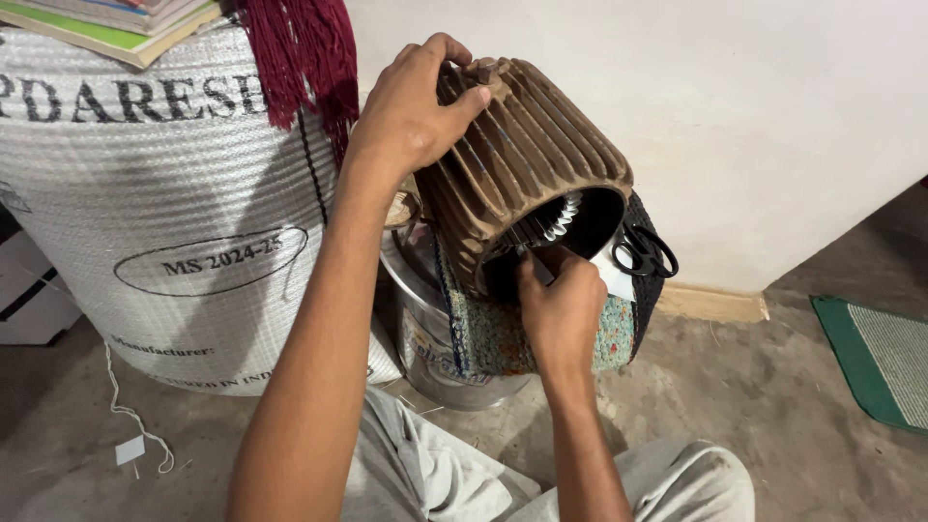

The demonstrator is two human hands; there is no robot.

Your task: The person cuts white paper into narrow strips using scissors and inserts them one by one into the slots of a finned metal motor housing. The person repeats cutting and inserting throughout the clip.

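Concrete floor, white wall | left hand (411,111) clasps ribbed motor housing (527,159) | right hand (559,309) fingers curled at its opening

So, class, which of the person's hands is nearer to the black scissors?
The right hand. It works at the open mouth of the ribbed motor housing, just left of the scissors. The left hand grips the housing's top, farther away.

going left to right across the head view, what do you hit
white woven sack → maroon tassels → left hand → ribbed brown motor housing → black scissors → green mat
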